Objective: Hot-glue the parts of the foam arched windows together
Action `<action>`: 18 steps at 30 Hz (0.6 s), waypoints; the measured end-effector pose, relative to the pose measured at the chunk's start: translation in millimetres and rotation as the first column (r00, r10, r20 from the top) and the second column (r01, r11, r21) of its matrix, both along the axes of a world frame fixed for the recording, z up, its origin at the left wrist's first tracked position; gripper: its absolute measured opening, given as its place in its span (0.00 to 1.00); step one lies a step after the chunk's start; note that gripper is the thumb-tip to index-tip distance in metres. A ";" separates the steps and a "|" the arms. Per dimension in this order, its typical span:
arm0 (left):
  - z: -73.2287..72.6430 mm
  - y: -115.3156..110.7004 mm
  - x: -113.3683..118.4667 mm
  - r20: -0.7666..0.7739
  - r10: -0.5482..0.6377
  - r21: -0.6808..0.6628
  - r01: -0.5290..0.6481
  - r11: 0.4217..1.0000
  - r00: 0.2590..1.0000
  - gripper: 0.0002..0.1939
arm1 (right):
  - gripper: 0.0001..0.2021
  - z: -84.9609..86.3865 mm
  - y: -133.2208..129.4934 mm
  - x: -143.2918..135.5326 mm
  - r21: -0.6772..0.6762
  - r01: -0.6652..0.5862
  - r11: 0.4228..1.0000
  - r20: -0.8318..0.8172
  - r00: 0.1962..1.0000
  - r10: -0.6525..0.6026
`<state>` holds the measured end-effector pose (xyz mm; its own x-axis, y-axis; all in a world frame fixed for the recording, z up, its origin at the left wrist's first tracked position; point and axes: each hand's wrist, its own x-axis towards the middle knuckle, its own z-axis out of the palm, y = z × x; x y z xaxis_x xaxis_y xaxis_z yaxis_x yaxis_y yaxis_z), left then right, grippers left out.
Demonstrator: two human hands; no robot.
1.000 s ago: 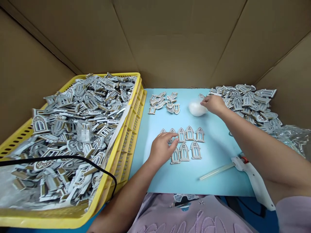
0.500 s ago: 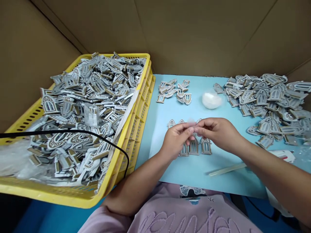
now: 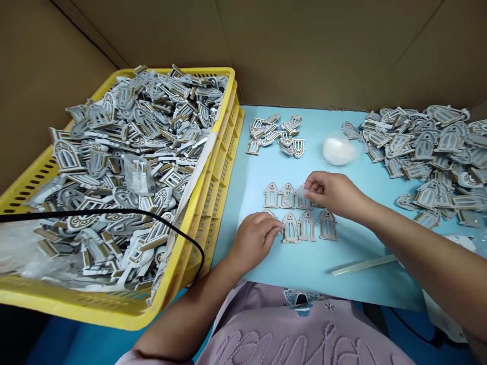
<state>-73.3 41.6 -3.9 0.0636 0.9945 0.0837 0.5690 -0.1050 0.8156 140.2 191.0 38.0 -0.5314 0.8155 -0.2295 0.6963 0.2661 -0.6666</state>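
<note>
My left hand (image 3: 255, 242) is closed in a pinch at the left end of the front row of small arched window pieces (image 3: 291, 227). Something small and pale shows at its fingertips, too small to name. My right hand (image 3: 333, 192) is above the back row, thumb and forefinger pinched on a thin translucent piece (image 3: 302, 190). That piece overlaps one arched window piece (image 3: 304, 202) in the view. The hands partly cover both rows, which lie on a light blue table surface (image 3: 281, 276).
A yellow crate (image 3: 224, 147) heaped with window pieces stands at the left, a black cable (image 3: 114, 210) across it. Behind the rows are a small cluster (image 3: 266, 133) and a white translucent heap (image 3: 338, 150). More pieces (image 3: 422, 144) pile at right; a glue stick (image 3: 363, 264) lies nearer.
My hands were together over the rows, fingertips meeting at a translucent piece. They have parted: the left moved down and left, the right slightly up and right. The view has shifted a little.
</note>
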 end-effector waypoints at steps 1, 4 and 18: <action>-1.9 -2.8 -0.8 -0.052 -0.020 0.012 0.021 1.000 0.998 0.08 | 0.04 -1.5 2.1 -8.9 0.012 -0.055 0.998 0.024 0.998 0.055; -6.8 -7.5 1.5 -0.183 -0.046 0.035 0.054 0.998 0.982 0.08 | 0.05 -6.9 8.9 -39.9 0.060 -0.235 0.970 0.078 0.970 0.230; -23.3 -8.5 2.4 -0.435 -0.013 0.115 0.069 0.991 0.900 0.10 | 0.08 -21.7 25.6 -101.7 0.132 -0.716 0.685 0.301 0.688 0.661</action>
